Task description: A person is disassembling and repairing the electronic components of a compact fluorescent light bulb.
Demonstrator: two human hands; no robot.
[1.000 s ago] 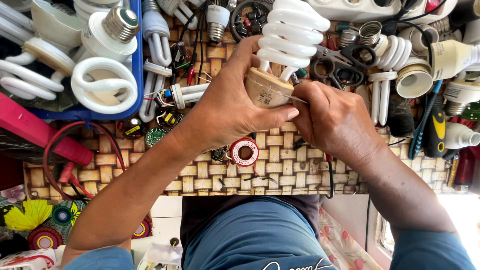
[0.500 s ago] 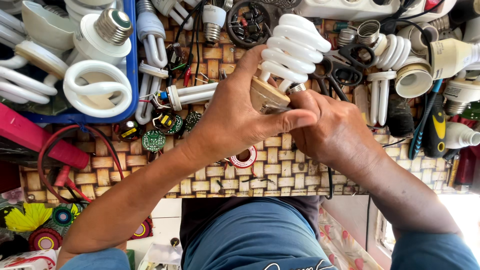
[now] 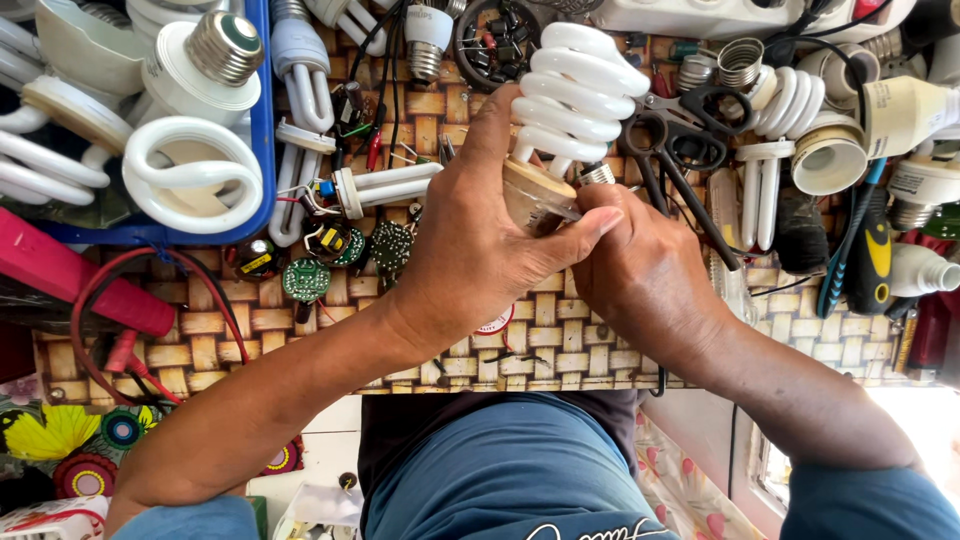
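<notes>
My left hand (image 3: 480,250) grips the yellowed base of a white spiral lamp (image 3: 575,95), holding it above the woven mat (image 3: 560,350). The spiral points away from me. My right hand (image 3: 645,265) is closed against the right side of the same base, where a metal screw cap (image 3: 598,175) shows between the fingers. Whether the right hand also holds a small tool is hidden. A roll of solder wire lies on the mat, mostly covered by my left wrist.
A blue tray (image 3: 262,130) at the left holds several white lamps. Loose lamp tubes (image 3: 385,185), green circuit boards (image 3: 305,280), black scissors (image 3: 680,135), a blue-handled screwdriver (image 3: 850,250) and a red probe with its lead (image 3: 80,280) crowd the mat. My blue-clad legs are below.
Both hands have lifted the spiral lamp slightly away from me and turned it. The roll of solder wire is now mostly hidden under my left wrist.
</notes>
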